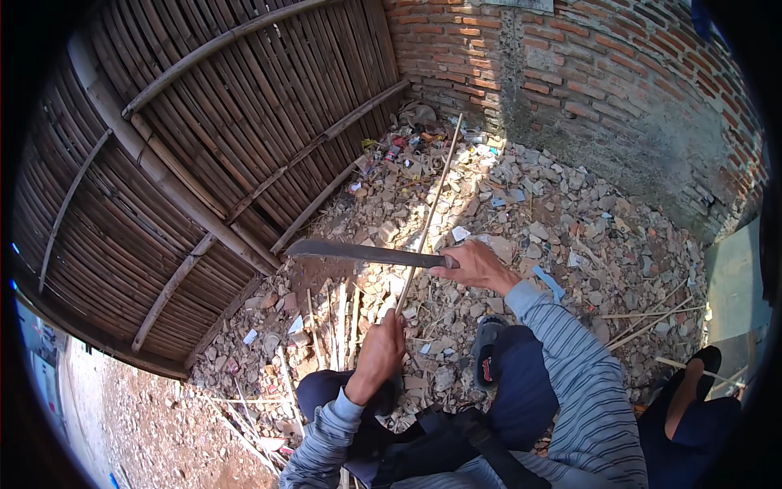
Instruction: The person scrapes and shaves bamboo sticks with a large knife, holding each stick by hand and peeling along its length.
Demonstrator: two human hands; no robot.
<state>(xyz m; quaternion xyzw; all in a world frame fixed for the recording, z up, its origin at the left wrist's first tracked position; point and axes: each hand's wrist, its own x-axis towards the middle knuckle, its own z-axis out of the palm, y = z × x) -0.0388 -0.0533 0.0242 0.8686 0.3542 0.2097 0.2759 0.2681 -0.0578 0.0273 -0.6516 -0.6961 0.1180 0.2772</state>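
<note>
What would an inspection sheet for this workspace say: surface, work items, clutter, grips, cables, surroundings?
Surface: uneven ground of broken stone and rubble, partly sunlit.
Work items: machete, blade pointing left; long thin stick, crossed by it in view, contact unclear.
Clutter: loose sticks and a blue scrap.
Grips: left hand on the stick; right hand on the machete's handle.
Cables: nothing seen.
Surroundings: slatted wall left, brick wall ahead, another person's foot right.

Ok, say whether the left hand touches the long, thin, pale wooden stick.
Touching: the head view shows the left hand closed around the stick.
</note>
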